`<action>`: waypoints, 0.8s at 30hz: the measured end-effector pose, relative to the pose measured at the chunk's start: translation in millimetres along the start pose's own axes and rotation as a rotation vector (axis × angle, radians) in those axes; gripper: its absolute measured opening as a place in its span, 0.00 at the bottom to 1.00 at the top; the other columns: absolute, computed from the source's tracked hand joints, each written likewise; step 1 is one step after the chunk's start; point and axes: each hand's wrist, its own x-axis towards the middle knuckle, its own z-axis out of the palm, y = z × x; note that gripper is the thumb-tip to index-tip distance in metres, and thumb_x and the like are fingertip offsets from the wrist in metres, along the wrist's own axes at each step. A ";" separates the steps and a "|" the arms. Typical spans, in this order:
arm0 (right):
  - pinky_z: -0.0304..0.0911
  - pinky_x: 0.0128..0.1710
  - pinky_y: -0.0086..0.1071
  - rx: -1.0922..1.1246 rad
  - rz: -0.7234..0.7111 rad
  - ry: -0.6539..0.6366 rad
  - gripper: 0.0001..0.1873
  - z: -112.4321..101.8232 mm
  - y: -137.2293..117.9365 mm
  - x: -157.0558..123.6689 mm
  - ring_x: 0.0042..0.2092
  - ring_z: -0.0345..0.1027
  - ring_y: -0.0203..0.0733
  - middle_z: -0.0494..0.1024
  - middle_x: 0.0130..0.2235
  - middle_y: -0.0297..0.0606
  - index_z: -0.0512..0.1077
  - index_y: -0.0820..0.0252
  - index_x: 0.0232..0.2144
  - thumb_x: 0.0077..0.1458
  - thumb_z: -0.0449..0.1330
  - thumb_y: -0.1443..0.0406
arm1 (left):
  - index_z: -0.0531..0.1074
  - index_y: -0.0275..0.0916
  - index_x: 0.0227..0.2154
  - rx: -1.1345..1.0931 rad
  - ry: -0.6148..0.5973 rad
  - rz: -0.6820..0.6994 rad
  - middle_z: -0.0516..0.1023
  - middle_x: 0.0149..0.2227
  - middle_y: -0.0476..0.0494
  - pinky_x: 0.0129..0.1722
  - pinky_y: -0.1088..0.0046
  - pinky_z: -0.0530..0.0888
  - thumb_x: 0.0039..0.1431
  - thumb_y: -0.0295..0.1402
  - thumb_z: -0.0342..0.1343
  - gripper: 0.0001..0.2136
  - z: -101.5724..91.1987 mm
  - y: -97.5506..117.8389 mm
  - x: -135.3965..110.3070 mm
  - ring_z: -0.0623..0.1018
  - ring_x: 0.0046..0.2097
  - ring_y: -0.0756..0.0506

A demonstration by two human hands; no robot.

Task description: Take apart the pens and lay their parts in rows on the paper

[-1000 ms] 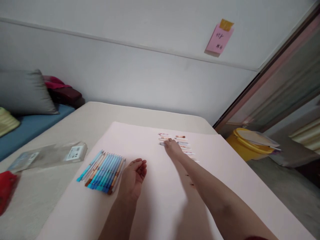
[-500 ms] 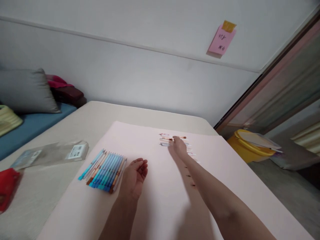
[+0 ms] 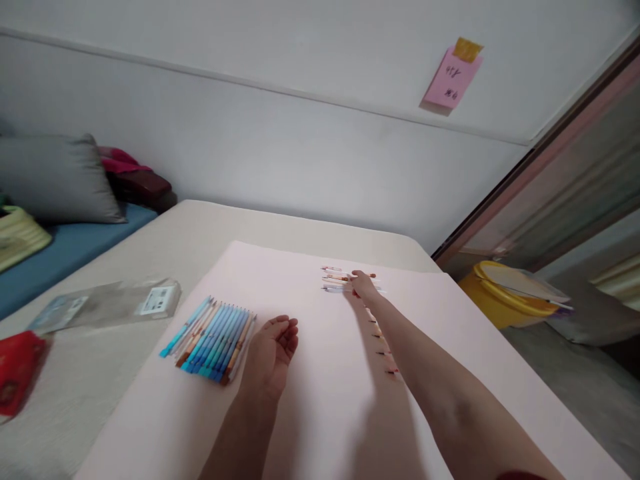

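Observation:
My left hand (image 3: 273, 353) rests palm up on the pale pink sheet (image 3: 310, 400), fingers loosely curled and apart, holding nothing. Just left of it lies a close row of blue, teal and brown-orange pens (image 3: 215, 337), side by side. My right hand (image 3: 363, 285) reaches to the far part of the sheet, its fingers pinched on a slim pen among the pale pens (image 3: 336, 278) there. The fingertips partly cover that pen. Along my right forearm, the tips of several more pens (image 3: 384, 353) stick out; the arm hides the rest of them.
A clear plastic sleeve (image 3: 115, 307) and a red packet (image 3: 20, 370) lie left of the sheet. Beyond the table (image 3: 280, 223) stands a white wall with a pink note (image 3: 453, 79). A yellow bucket (image 3: 493, 297) is on the floor at right, a grey cushion (image 3: 60, 180) at far left.
My right hand has shifted slightly among the far pens, and more pen tips show beside the forearm. The view has moved a little; my left hand keeps its pose.

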 end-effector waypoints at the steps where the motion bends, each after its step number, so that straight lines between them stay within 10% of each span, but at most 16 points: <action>1: 0.68 0.38 0.37 0.014 0.000 -0.013 0.18 0.9 -1.1 0.1 0.40 0.69 0.39 0.71 0.45 0.42 0.65 0.62 0.49 0.59 0.54 0.60 | 0.70 0.32 0.30 -0.001 0.000 0.001 0.76 0.32 0.39 0.27 0.79 0.73 0.49 0.19 0.54 0.05 0.0 0.2 -0.1 0.76 0.30 0.51; 6: 0.58 0.20 0.25 0.070 -0.038 -0.041 0.24 4.9 -6.5 -2.3 0.20 0.60 0.28 0.76 0.39 0.43 0.60 0.60 0.54 0.53 0.56 0.68 | 0.70 0.32 0.30 -0.007 -0.005 -0.001 0.76 0.32 0.39 0.27 0.79 0.73 0.49 0.19 0.55 0.06 0.0 0.9 0.5 0.76 0.30 0.51; 15: 0.54 0.17 0.25 0.118 -0.152 0.009 0.25 3.1 -6.6 -25.9 0.18 0.52 0.25 0.69 0.52 0.49 0.60 0.63 0.52 0.50 0.48 0.68 | 0.70 0.33 0.29 -0.024 -0.015 -0.002 0.76 0.31 0.40 0.26 0.79 0.73 0.48 0.19 0.55 0.06 -1.3 0.5 1.2 0.75 0.28 0.52; 24: 0.57 0.21 0.26 0.178 -0.369 -0.456 0.15 51.1 3.9 -162.6 0.22 0.62 0.32 0.73 0.29 0.34 0.68 0.62 0.40 0.49 0.51 0.65 | 0.69 0.33 0.30 0.038 -0.100 0.012 0.76 0.31 0.40 0.26 0.80 0.70 0.45 0.21 0.57 0.07 5.2 -8.1 -9.6 0.74 0.27 0.53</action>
